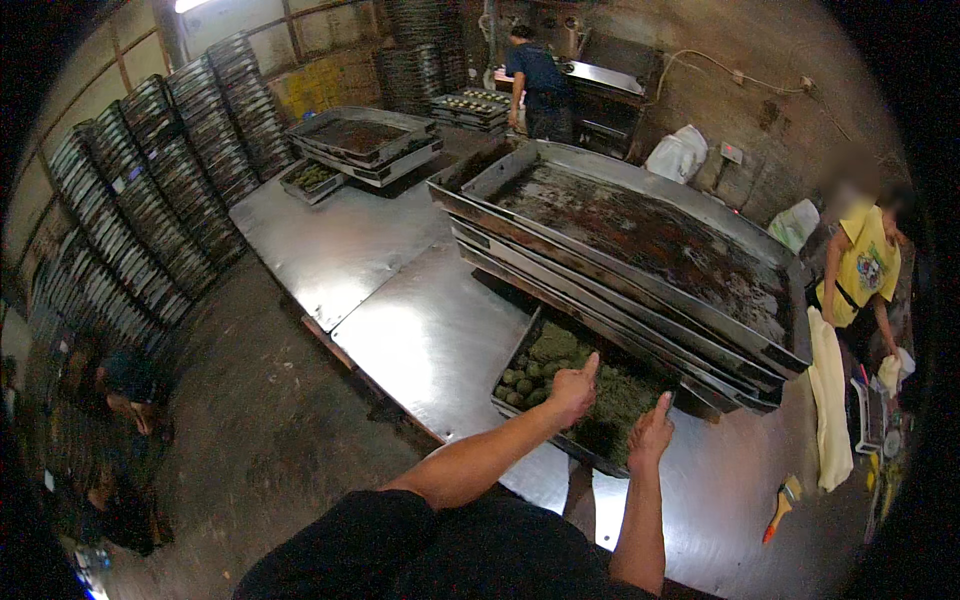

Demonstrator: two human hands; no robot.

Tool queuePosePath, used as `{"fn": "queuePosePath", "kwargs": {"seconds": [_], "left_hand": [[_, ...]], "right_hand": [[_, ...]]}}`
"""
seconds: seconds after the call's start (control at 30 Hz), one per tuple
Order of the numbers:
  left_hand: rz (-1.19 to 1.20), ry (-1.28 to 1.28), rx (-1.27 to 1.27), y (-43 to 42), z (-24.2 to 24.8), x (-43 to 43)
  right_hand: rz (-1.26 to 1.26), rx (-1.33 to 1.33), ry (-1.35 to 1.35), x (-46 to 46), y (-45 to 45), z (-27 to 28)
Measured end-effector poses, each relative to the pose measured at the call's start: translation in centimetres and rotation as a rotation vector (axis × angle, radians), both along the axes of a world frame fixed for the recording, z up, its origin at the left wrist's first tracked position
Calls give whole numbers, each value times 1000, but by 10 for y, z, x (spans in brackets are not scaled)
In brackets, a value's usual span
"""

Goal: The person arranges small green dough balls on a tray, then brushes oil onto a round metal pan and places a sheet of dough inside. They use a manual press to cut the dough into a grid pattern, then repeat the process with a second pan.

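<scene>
A dark shallow tray [525, 409] sits on the metal table before me. In it are a flattened mass of crumbly greenish filling [619, 401] and several round greenish balls [531, 382] at the left. Over the middle of this tray is my left hand [574, 396], one digit pointing away from me and the others curled. My right hand [649, 435] is in a like pose by the tray's right edge. Neither hand shows anything held, but the undersides of the curled fingers are hidden.
Large metal trays [637, 217] stand stacked beyond the small tray. On the right lie a pale dough roll [829, 405] and a brush [782, 510]. A person in yellow [862, 255] stands there; another [540, 82] works at the back. Tray stacks [161, 142] line the left wall.
</scene>
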State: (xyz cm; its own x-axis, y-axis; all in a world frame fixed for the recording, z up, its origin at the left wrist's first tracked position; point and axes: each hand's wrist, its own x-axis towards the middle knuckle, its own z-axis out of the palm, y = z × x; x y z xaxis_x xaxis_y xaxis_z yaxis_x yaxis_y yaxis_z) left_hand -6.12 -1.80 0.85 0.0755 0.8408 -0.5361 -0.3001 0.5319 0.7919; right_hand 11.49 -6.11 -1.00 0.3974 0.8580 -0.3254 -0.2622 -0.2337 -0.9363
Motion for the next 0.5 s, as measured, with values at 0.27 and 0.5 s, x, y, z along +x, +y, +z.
{"fn": "queuePosePath", "kwargs": {"seconds": [0.27,0.5], "left_hand": [[-125,-5,74,10,-6,4],[-400,342,205,10,1,10]], "right_hand": [[240,246,-155,-1,-8,4],[423,632,-917,-12,-10,32]]}}
